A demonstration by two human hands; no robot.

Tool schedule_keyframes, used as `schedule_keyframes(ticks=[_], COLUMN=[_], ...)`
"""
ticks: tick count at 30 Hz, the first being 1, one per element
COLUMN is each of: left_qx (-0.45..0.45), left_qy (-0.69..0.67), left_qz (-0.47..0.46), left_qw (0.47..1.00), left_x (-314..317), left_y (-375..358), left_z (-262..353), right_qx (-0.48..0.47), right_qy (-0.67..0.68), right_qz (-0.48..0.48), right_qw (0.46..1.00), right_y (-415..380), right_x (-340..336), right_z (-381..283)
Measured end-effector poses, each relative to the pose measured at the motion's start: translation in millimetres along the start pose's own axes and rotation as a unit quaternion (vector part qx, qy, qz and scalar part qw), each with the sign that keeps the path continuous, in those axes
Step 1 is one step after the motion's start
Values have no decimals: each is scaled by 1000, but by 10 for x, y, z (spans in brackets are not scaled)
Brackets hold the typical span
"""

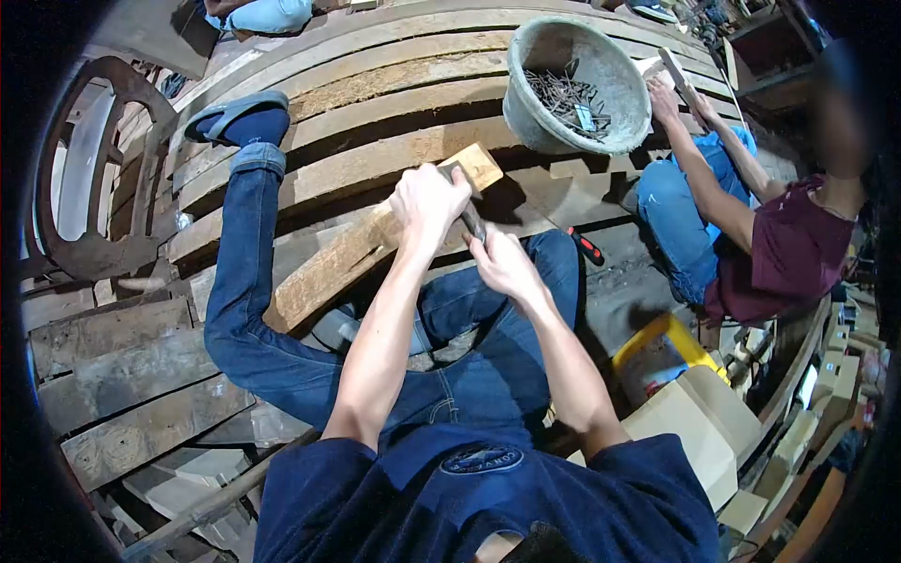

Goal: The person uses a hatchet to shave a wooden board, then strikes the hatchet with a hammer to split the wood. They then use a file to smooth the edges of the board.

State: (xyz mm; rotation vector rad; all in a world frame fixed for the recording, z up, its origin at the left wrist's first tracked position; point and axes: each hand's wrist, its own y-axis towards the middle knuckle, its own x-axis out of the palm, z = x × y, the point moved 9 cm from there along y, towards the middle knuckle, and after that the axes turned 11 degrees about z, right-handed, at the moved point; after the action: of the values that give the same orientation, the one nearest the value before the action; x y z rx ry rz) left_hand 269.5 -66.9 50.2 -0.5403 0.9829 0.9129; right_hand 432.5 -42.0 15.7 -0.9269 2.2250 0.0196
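Note:
My left hand [431, 201] is closed over the top end of a dark bar-like tool [472, 219], whose exact kind I cannot make out. My right hand [508, 263] grips the tool's lower end, with its fingers wrapped round it. Under my left hand a long wooden beam [330, 265] slants from between my legs up to the right. Its pale end [477, 167] sticks out past my left knuckles. The tool lies across the beam near that end, partly hidden by my fingers.
A worn grey bucket [526, 111] with rusty nails [563, 98] stands on the slatted planks [375, 84]. A red-and-black handled tool [588, 247] lies by my knee. A co-worker [788, 225] holds a piece of wood at right, near a yellow container [690, 344] and cardboard box [690, 436]. A wooden frame [103, 253] stands left.

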Motion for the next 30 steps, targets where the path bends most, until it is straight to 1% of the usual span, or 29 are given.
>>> schedule_keyframes(ticks=[1,2,4,5,8,9,10,13,14,16,17,20,21,22,26,27,28,29,30], left_qx=[-14,-6,-47,-38,-51,-58,-47,-50,-20,-16,17,11,-4,-5,-9,-20,-29,0,-16], left_qy=[-3,39,14,-1,4,16,20,-51,-41,-59,-43,-5,-35,-28,-22,-41,-59,-68,-62], left_qz=[-10,16,-20,11,5,12,22,29,45,21,48,34,13,21,40,39,39,74,48], left_qw=[1000,999,999,999,999,998,998,997,998,998,998,999,999,999,999,998,997,995,997], left_x=[-56,-94,-242,-202,-186,-157,-131,86,142,180,150,17,-32,-31,130,133,118,207,257], left_y=[-54,-110,-243,-261,-221,-174,-139,-89,-67,15,13,-64,-117,-142,-191,-164,-121,-68,16], left_z=[-83,-186,-326,-407,-345,-310,-257,-214,-171,-60,-10,-34,-86,-127,-118,-86,-44,-15,-27], right_qx=[-28,-10,-17,-3,-20,0,4,-21,-30,-11,3,38,37,39,15,59,-10,-12,-15], right_qy=[19,2,27,20,58,37,37,-39,-44,-9,1,45,48,51,51,37,37,27,18], right_qz=[23,-2,-34,-46,-35,-47,-48,0,-9,7,6,-5,-20,-36,-2,-27,2,8,14], right_qw=[999,1000,999,999,997,998,998,999,999,1000,1000,998,998,997,999,997,999,1000,1000], right_y=[-63,-141,-256,-275,-200,-166,-129,38,109,129,69,-71,-110,-154,-97,-84,34,103,156], right_x=[72,165,267,304,286,247,194,79,92,5,-2,78,111,145,167,62,29,27,0], right_z=[-42,12,-96,-74,-39,-41,-35,89,169,128,130,82,58,57,267,164,167,245,238])
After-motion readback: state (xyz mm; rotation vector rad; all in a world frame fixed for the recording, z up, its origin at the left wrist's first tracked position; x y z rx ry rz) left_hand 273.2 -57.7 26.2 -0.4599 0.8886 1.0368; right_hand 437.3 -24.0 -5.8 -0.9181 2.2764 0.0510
